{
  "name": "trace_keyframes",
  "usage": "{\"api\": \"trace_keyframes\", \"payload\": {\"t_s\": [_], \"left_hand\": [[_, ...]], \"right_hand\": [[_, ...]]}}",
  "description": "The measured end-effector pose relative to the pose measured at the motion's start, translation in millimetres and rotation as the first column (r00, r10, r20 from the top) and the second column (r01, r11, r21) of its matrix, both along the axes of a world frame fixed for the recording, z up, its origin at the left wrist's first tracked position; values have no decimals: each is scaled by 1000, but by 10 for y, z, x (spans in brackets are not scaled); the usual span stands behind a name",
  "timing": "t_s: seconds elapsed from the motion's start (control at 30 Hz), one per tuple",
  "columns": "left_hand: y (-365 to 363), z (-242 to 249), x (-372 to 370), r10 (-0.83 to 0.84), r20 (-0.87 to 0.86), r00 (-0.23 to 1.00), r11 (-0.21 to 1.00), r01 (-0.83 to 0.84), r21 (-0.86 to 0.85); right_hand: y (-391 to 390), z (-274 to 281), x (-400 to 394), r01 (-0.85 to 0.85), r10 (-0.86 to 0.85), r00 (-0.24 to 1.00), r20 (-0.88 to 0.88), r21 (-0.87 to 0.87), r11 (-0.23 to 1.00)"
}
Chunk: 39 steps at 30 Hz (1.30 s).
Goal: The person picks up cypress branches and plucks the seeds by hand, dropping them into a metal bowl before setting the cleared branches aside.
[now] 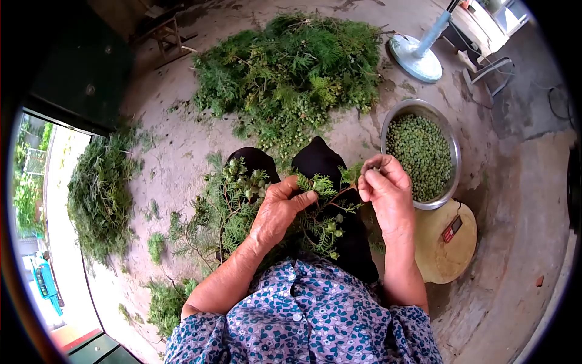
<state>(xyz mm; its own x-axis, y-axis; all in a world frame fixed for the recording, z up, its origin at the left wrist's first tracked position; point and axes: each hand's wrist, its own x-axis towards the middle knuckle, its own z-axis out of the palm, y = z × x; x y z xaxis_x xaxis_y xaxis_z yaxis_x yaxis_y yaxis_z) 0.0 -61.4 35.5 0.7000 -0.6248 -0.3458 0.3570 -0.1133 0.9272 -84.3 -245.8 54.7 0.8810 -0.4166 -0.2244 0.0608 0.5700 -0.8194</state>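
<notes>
Across my lap lies a green branch (227, 203) with scaly leaves and round green cones. My left hand (280, 209) is closed on this branch, thumb and fingers pinching a leafy sprig. To the right, my right hand (387, 185) is raised beside the branch with its fingertips pressed together; what they hold, if anything, is too small to make out. Just beyond my right hand stands a metal bowl (456, 159) with many small green cones (418, 155) in it.
A large heap of cut branches (291, 67) lies ahead on the floor, a second pile (100, 194) at the left. Right of me, a round yellowish stool (439, 255) bears a red phone (451, 229). A blue stand base (415, 59) is at the back right.
</notes>
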Motion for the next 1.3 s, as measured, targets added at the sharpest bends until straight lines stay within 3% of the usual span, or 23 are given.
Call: {"api": "trace_keyframes", "payload": {"t_s": [0.07,0.13,0.17,0.27,0.3,0.4,0.43,0.5,0.53,0.57,0.6,0.7,0.8,0.83,1.0,1.03,1.13,1.17,1.2,1.3], "left_hand": [[-8,23,0,-28,-34,999,998,30,57],[-12,75,-4,-47,-27,999,998,48,42],[-1,90,-2,-53,-24,998,998,54,37],[-4,-1,-10,-15,6,1000,999,15,39],[-23,25,-19,-7,21,1000,1000,7,18],[-10,61,-3,-47,44,998,996,43,76],[-1,42,12,-49,28,998,996,47,72],[14,-18,32,-54,-6,999,997,54,61],[12,1,22,-38,-41,998,999,39,21],[3,38,11,-25,-76,997,1000,24,-18],[-1,55,5,-15,-112,994,998,8,-56],[41,-32,2,21,-24,999,999,-22,-33],[16,15,4,3,7,1000,1000,-3,13],[15,-21,6,-13,105,994,998,6,63],[29,-98,-12,21,93,995,1000,-21,-1],[28,-73,-8,16,84,996,1000,-14,-15],[11,-50,-14,61,-60,996,991,-67,-114],[8,-52,-17,68,-82,994,988,-79,-135],[8,-61,-23,75,-106,992,983,-91,-156],[-8,-83,-43,87,-96,992,982,-101,-160]], "right_hand": [[64,134,15,-77,39,991,-129,-312,947],[103,96,52,-229,166,973,-159,-594,771],[130,81,83,-280,239,959,-150,-621,732],[229,-18,155,-203,315,948,-44,-847,491],[281,-106,180,-153,309,951,1,-868,472],[299,-95,166,-195,234,967,-99,-879,434],[312,-121,167,-178,216,973,-82,-861,475],[340,-137,131,-260,203,965,-164,-515,817],[354,-138,120,-267,213,955,-205,-288,920],[367,-123,139,-237,191,959,-209,-217,947],[274,-55,138,-190,185,971,-153,-18,982],[24,-72,138,84,-84,996,-34,-14,996],[16,70,103,21,-17,999,-30,146,989],[28,69,98,7,-5,1000,-14,176,984],[55,-69,41,-90,95,996,-7,260,962],[90,-39,48,-79,100,990,-95,204,976],[202,-23,37,-168,112,969,-219,-257,952],[222,-37,46,-232,111,955,-273,-461,857],[230,-92,53,-215,111,975,-191,-697,684],[316,-97,85,-234,130,972,-198,-886,401]]}}
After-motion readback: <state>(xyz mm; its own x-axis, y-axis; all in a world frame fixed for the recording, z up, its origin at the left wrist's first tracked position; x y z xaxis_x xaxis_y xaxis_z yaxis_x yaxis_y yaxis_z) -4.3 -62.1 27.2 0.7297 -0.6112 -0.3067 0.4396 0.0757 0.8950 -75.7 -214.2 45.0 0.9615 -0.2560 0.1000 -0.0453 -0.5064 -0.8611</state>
